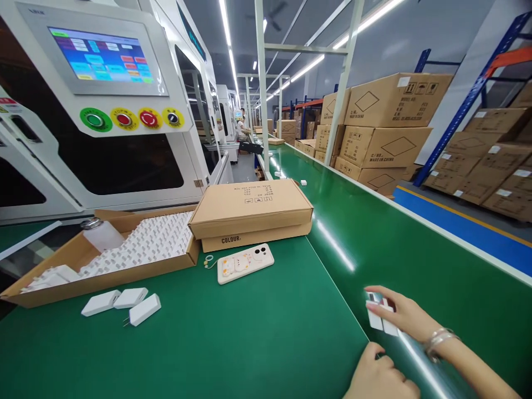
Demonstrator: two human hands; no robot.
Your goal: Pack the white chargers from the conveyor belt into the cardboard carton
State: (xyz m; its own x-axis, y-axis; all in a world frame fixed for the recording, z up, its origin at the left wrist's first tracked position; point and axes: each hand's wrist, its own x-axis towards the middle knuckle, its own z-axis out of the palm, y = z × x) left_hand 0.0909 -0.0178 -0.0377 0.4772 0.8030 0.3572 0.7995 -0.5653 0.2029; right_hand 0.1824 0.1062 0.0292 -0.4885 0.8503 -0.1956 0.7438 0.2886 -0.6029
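Right hand (401, 315): fingers closed over two white chargers (379, 320), thumb side hidden, so it reads as a pinch from above. The chargers lie side by side and flat on the green conveyor belt (415, 244), near its left edge. Silver bracelet (438, 337) on that wrist.

Left hand (380, 378): curled loosely at the bottom edge, just beside the right hand at the seam between belt and green worktable (249, 332). Can't tell if it holds anything.

Further out on the worktable:
- phone in a cartoon case (245, 263), lying flat, camera end to the right
- two closed cardboard boxes (251, 208) stacked just behind the phone, the lower one marked COLOUR
- open cardboard tray (83, 277) to the left, touching the boxes, with rows of white chargers inside and a capped plastic bottle (102, 233) at its back
- three loose chargers (120, 303) in front of the tray, one with its prongs showing

Machine with touchscreen (103, 55) and a button row behind the tray. Stacked cartons (386, 127) across the belt. One small white part (303, 182) far up the belt.
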